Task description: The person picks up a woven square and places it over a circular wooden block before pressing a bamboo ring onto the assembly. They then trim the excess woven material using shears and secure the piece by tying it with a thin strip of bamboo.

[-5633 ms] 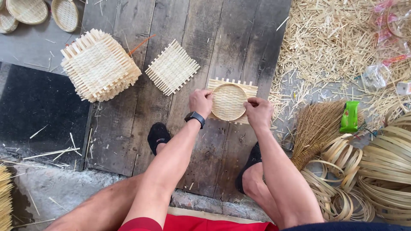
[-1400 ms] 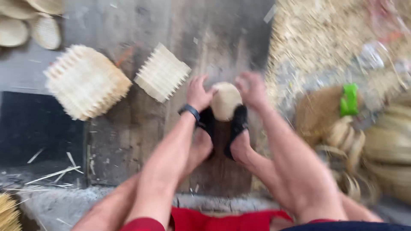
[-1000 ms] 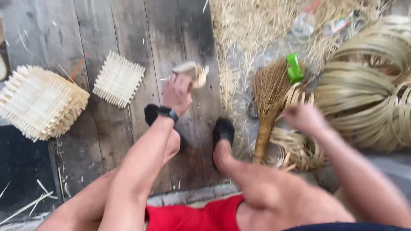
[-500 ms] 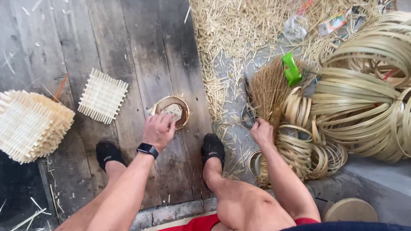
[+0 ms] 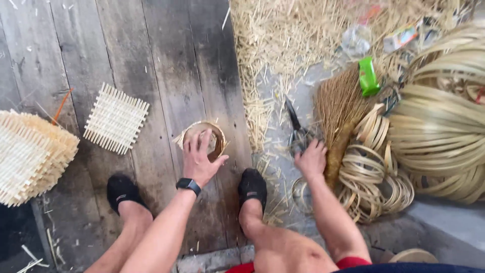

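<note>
Left hand (image 5: 198, 163) rests with fingers spread over the round woven basket (image 5: 203, 141), on the floorboards just right of the flat woven mat (image 5: 116, 119). Right hand (image 5: 311, 157), right of the basket, closes on the shears' (image 5: 297, 132) handles. Broom (image 5: 342, 114) lies beside the shears.

Surface: dark weathered wooden plank floor (image 5: 151, 60) | left edge: stack of pale square woven bamboo mats (image 5: 30, 151) | beside it: single square woven bamboo mat (image 5: 116, 119) | centre: small round woven bamboo basket (image 5: 204, 141) | right: loose straw-coloured bamboo shavings (image 5: 283, 45), black-handled shears (image 5: 297, 129), brown bristle broom (image 5: 341, 114), coiled bamboo strip hoops (image 5: 439, 126)
</note>
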